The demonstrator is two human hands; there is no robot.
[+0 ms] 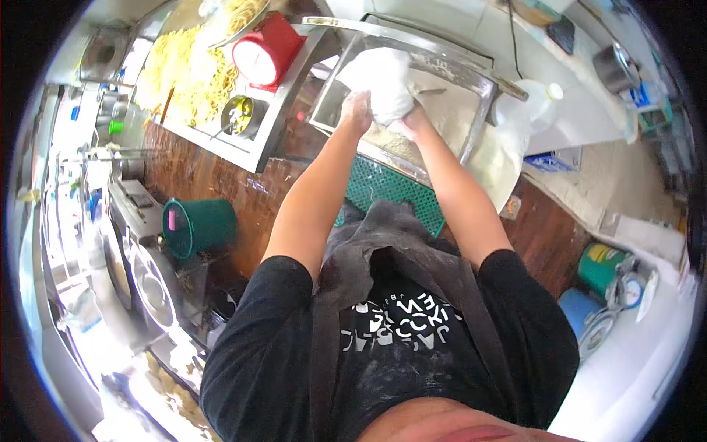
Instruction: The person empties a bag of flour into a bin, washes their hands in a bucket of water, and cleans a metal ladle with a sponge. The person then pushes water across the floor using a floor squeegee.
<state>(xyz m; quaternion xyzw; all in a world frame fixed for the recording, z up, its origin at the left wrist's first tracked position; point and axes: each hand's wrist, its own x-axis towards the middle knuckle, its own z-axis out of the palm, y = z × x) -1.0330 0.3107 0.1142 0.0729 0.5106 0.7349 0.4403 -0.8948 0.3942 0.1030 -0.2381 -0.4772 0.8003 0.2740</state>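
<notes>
A bulging white bag [383, 81] is held up over a metal tray [479, 118] that contains pale flour. My left hand [356, 112] grips the bag's lower left side. On the other side, my right hand [411, 121] holds its lower right edge, with the fingers partly hidden by the bag. Just right of the bag, a dark flat utensil [431, 91] lies on the flour [442, 114].
Yellow noodles [184, 74], a red scale [271, 51] and a dark bowl [243, 116] stand on the left counter. A plastic jug [534, 103] is right of the tray. Below are a green bin [200, 227] and a green mat [387, 188].
</notes>
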